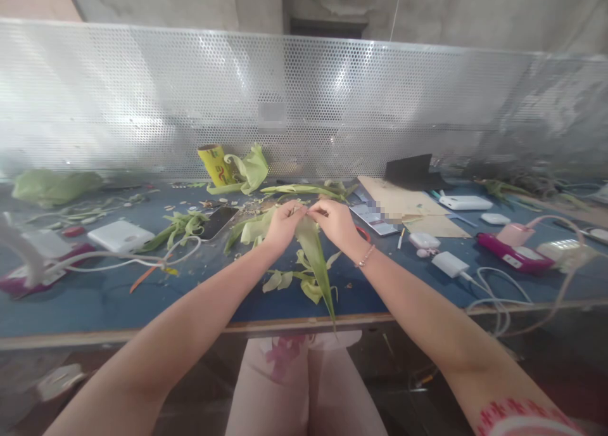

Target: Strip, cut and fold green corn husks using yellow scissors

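Note:
Over the middle of the blue table [190, 296], my left hand [285, 224] and my right hand [335, 224] meet almost fingertip to fingertip. Both are closed in a pinch on the upper end of a long green leaf [316, 255]. Its pointed tip hangs down toward me, past the table's front edge. Pale green leaves [255, 229] lie just left of my left hand. Below my hands are small curled leaf pieces [280, 279] on the table, partly behind the long leaf.
A yellow roll [215, 165] and a curled leaf stand at the back by a perforated metal screen [166, 100]. Left are a dark phone [217, 223] and a white power bank [121, 236]. Right are a lit phone [375, 219], cardboard [403, 198], chargers, cables and a purple power strip [515, 255].

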`<state>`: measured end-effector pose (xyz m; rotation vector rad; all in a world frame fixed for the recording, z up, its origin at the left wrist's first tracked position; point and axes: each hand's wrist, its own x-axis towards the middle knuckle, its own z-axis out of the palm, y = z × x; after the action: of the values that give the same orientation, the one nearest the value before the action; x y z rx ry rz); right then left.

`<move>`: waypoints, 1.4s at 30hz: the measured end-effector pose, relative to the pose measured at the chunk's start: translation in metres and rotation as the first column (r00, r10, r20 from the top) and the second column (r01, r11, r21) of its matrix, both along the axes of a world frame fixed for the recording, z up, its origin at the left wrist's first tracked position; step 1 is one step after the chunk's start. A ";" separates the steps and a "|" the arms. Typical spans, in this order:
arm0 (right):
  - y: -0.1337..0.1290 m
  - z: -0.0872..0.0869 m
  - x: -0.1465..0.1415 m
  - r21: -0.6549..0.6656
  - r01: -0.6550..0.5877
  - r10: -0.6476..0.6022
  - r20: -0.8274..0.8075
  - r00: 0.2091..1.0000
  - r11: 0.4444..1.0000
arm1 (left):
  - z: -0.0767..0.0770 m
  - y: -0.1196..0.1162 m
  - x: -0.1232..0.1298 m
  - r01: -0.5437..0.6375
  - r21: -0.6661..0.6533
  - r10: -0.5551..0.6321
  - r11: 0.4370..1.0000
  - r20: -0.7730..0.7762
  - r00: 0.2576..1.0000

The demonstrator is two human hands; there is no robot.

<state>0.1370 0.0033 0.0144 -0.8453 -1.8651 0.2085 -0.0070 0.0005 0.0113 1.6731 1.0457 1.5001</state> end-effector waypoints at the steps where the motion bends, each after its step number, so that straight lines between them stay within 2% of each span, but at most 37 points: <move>1: 0.000 0.000 0.000 0.019 0.000 0.000 0.004 1.000 1.000 | -0.002 0.001 0.000 0.025 -0.027 -0.023 0.999 0.049 0.999; 5: -0.001 -0.001 -0.001 0.103 0.010 -0.014 0.032 0.999 0.995 | -0.007 0.004 0.002 0.063 -0.086 -0.049 0.994 0.149 0.988; 10: -0.003 -0.003 -0.003 0.147 0.015 -0.029 0.094 0.995 0.989 | -0.006 0.003 0.003 -0.060 -0.038 0.064 0.997 0.112 0.992; 12: -0.003 -0.003 -0.004 0.118 0.013 -0.022 0.078 0.997 0.993 | -0.003 0.001 0.002 -0.123 -0.017 0.124 0.992 0.054 0.991; 16: 0.000 -0.002 -0.005 0.009 0.005 -0.005 0.064 0.998 1.000 | 0.004 -0.006 0.000 -0.214 0.125 0.234 0.969 -0.177 0.956; 20: 0.002 -0.002 -0.003 0.063 -0.018 0.010 0.127 0.992 0.998 | 0.007 -0.009 0.001 -0.249 0.160 0.285 0.955 -0.269 0.920; 24: 0.001 -0.002 -0.003 0.134 -0.033 0.015 0.131 0.991 0.990 | 0.006 -0.010 0.004 -0.246 0.136 0.273 0.960 -0.235 0.933; 34: -0.006 -0.001 -0.003 0.208 -0.026 -0.020 0.213 0.977 0.978 | -0.007 0.000 0.007 -0.198 0.000 0.198 0.980 0.015 0.980; 38: -0.005 -0.003 -0.007 0.171 -0.013 -0.018 0.178 0.984 0.985 | -0.005 0.002 0.005 -0.237 -0.018 0.237 0.971 0.012 0.971; 42: 0.000 -0.006 -0.009 0.022 -0.035 0.032 0.101 0.994 0.999 | -0.001 0.002 0.000 -0.278 0.012 0.278 0.961 -0.039 0.960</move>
<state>0.1281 0.0031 0.0086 -0.8221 -1.9731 0.1671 -0.0065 0.0025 0.0107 1.6175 1.3443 1.6509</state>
